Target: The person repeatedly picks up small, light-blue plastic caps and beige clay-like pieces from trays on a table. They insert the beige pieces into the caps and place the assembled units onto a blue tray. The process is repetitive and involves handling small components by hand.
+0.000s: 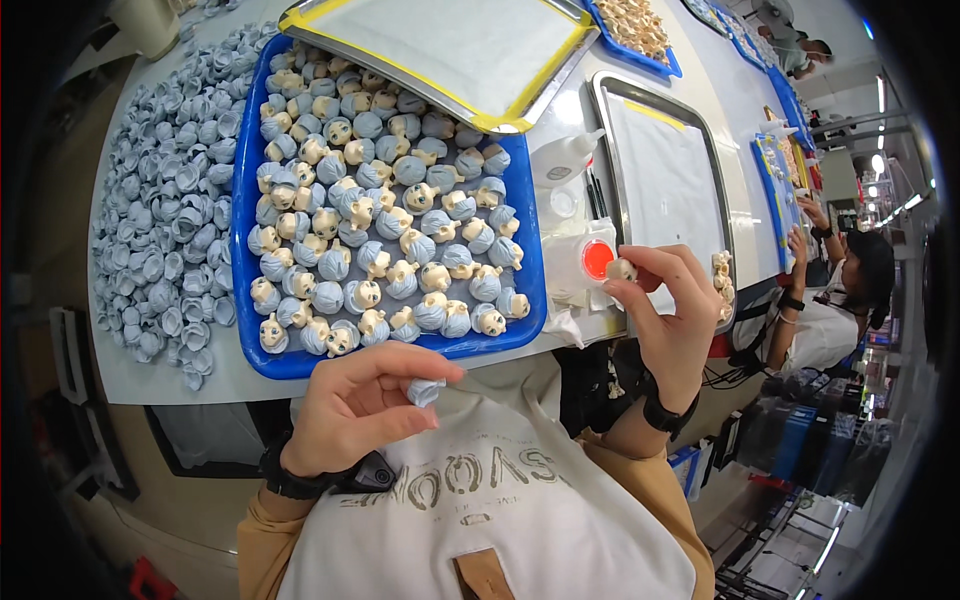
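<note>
My left hand (350, 405), in front of the blue tray's near edge, pinches a small blue-grey doll hair piece (425, 392) between thumb and fingers. To the right, my right hand (672, 310) grips a small beige doll head (622, 270) at the fingertips. That head is just beside a round container with a bright red-orange inside (598, 260). Many doll heads with blue-grey hair (368, 294) and painted eyes fill the blue plastic tray (240, 300) before me. A large heap of loose hair shells (170, 240) covers the table's left side.
A yellow-taped metal tray (440, 50) overlaps the blue tray's far side. Another metal tray (660, 180) lies right, with beige pieces (722, 285) along its edge. Between them are a white squeeze bottle (567, 160) and pens (597, 195). A co-worker (840, 290) is at the right.
</note>
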The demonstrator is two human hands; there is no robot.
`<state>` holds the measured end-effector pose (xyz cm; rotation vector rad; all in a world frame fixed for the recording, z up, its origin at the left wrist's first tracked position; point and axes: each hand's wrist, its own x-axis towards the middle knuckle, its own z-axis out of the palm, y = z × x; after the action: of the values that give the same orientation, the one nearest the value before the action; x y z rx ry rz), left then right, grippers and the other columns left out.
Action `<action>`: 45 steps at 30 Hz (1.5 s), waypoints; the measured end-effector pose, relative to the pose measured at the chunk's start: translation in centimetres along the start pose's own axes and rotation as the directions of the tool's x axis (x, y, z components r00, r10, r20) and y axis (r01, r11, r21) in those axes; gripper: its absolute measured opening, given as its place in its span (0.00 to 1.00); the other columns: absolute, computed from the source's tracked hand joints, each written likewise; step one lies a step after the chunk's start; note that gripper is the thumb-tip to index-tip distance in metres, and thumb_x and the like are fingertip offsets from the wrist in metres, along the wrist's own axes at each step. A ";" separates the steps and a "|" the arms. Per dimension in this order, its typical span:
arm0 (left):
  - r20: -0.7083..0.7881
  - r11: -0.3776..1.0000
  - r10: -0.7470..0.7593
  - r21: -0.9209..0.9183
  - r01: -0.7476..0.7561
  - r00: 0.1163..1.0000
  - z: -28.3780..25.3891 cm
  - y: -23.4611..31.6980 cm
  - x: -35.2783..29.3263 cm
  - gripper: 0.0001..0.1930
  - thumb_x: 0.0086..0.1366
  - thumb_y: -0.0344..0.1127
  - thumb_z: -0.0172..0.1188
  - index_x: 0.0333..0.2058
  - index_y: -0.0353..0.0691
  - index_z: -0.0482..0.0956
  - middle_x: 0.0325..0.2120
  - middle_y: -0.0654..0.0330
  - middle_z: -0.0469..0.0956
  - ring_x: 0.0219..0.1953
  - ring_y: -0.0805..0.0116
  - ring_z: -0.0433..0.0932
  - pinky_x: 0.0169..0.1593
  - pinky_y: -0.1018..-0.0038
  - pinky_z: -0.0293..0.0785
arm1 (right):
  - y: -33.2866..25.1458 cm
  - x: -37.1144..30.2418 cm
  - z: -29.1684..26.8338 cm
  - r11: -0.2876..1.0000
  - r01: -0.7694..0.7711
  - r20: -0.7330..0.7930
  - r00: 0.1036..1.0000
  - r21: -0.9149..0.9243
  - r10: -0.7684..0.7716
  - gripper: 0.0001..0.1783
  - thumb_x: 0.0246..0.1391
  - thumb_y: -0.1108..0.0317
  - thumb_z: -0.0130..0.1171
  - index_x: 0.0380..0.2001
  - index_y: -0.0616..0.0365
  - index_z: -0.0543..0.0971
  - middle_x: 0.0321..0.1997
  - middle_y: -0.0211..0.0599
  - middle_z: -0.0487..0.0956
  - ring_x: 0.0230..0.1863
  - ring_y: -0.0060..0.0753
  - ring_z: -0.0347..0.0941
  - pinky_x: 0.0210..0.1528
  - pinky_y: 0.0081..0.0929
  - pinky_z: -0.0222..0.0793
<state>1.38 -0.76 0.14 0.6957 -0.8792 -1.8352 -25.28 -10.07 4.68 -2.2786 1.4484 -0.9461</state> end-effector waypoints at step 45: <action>-0.012 0.995 0.100 0.021 -0.100 0.995 0.7 -0.6 0.3 0.20 0.56 0.20 0.59 0.48 0.28 0.68 0.42 0.53 0.72 0.44 0.68 0.74 0.49 0.74 0.72 | -5.2 -1.6 4.3 0.800 0.299 0.201 0.867 0.520 -0.455 0.19 0.36 0.67 0.69 0.34 0.61 0.76 0.26 0.32 0.73 0.24 0.31 0.69 0.23 0.26 0.64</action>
<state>0.40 -0.63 0.01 0.6635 -0.9091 -1.7333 -19.21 -6.75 3.72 -2.2336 0.5410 -0.8612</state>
